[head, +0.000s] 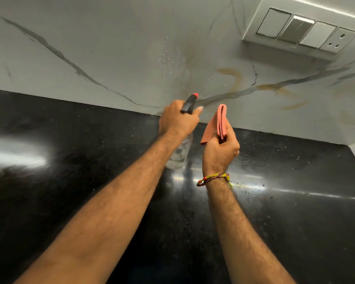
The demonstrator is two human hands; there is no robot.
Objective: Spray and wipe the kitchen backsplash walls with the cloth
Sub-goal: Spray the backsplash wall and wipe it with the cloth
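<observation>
Glossy black stone countertop (70,171), speckled, with bright light reflections and scattered droplets. White switch panel (299,30) at upper right: three rocker switches beside one three-pin socket. Braided multicoloured thread bracelet (213,178).

We see the counter (70,160) near, the backsplash (111,48) rising at its far edge, the switch panel (299,31) far right on it.

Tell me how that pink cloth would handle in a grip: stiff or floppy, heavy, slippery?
Probably floppy: the folded pink cloth stands up only where the right hand pinches its layers, and one loose flap sags off to the side. Likely light, since a finger-and-thumb pinch carries it. Its matte surface suggests good grip, though droplets on the backsplash would wet it once wiping starts.
</observation>
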